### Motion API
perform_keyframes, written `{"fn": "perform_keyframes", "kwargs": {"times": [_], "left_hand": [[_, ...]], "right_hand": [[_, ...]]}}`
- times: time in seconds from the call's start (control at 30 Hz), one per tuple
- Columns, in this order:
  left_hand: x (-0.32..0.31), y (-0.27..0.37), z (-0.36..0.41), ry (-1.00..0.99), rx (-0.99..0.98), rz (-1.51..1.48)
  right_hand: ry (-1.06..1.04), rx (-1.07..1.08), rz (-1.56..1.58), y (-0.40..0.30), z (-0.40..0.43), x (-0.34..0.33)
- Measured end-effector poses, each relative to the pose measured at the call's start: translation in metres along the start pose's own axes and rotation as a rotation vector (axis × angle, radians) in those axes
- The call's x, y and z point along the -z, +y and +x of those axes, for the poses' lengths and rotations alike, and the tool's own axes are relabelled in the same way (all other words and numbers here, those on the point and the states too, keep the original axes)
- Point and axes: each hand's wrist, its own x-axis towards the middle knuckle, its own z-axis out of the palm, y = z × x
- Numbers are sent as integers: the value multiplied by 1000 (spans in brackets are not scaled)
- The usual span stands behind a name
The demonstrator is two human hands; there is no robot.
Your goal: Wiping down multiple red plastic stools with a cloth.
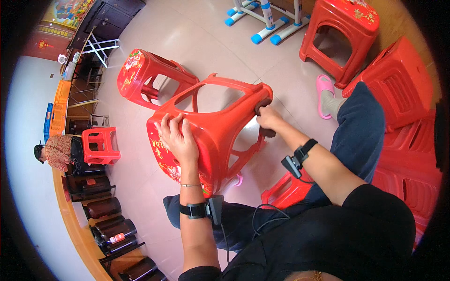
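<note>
A red plastic stool (205,126) with a printed floral seat is tipped on its side between my knees, its seat towards the left and its legs towards the right. My left hand (179,142) lies across the seat with its fingers spread, holding the stool. Against one leg, near its foot end, my right hand (270,119) grips a dark brown cloth (262,105). Part of the cloth hangs below the fist, and some of it is hidden by the fingers.
Another red stool (158,79) lies tipped just beyond. More red stools (341,42) stand at the upper right, with several red plastic pieces (397,87) by my right leg. White metal legs with blue caps (269,24) are ahead. Far left, a person (59,151) is near dark jars (103,207).
</note>
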Motion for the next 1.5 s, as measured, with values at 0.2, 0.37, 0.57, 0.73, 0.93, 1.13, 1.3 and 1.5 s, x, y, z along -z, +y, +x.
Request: {"fn": "perform_keyframes", "kwargs": {"times": [0.2, 0.37, 0.57, 0.73, 0.93, 1.13, 1.3, 1.5], "left_hand": [[-10, 9, 12, 52, 99, 61], [-15, 14, 19, 38, 123, 83], [-19, 20, 24, -1, 174, 85], [-2, 19, 30, 14, 246, 104], [15, 7, 22, -46, 271, 35], [20, 15, -14, -72, 251, -59], [17, 58, -46, -146, 110, -9], [17, 7, -27, -136, 136, -179]], "right_hand": [[98, 413, 231, -51, -82, -24], [213, 676, 628, -61, -140, -67], [107, 610, 866, -55, -110, -79], [-25, 592, 1211, -70, -114, -30], [-219, 584, 1188, -80, -97, 27], [-344, 533, 1106, -85, -96, 58], [-49, 723, 885, -99, -97, 58], [597, 1123, -18, -97, -168, 6]]}}
